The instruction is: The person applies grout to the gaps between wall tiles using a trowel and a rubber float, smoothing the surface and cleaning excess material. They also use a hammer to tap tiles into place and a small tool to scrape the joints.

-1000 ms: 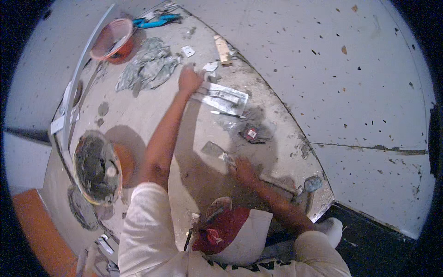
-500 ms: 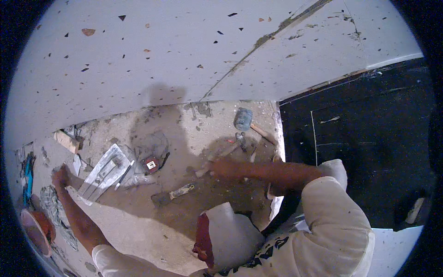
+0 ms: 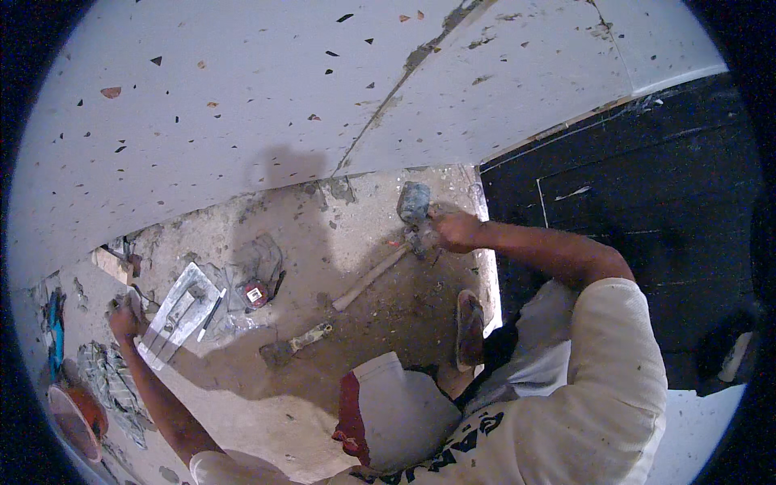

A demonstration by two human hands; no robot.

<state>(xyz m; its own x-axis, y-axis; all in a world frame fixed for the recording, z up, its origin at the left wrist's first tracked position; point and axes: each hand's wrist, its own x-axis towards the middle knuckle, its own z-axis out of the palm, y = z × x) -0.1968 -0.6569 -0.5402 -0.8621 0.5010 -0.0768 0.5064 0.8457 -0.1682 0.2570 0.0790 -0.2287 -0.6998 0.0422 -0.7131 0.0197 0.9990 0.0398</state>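
My right hand point(image 3: 455, 229) is closed around the wooden handle of a rubber mallet, close under its grey head point(image 3: 414, 200). The mallet lies on the dusty floor near the wall. Beside it rests a hammer point(image 3: 372, 277) with a pale wooden handle. At the far left, my left hand point(image 3: 124, 320) is low by the floor, next to a small pale pointed piece point(image 3: 135, 298) and the edge of a flat metal trowel point(image 3: 162, 343). Its fingers are small and blurred, so I cannot tell whether they grip anything.
A tape measure point(image 3: 255, 294), a white pen-like stick point(image 3: 212, 315) and a scraper point(image 3: 296, 343) lie mid-floor. An orange bucket point(image 3: 90, 420), a crumpled cloth point(image 3: 117, 380) and a wood block point(image 3: 111, 265) are at left. A speckled wall point(image 3: 267, 89) and black panel point(image 3: 647, 242) border the floor.
My right hand has moved from beside the hammer's handle, up and right, onto the mallet's handle. My left hand has shifted slightly right, nearer the pointed piece. The view has shifted a little.
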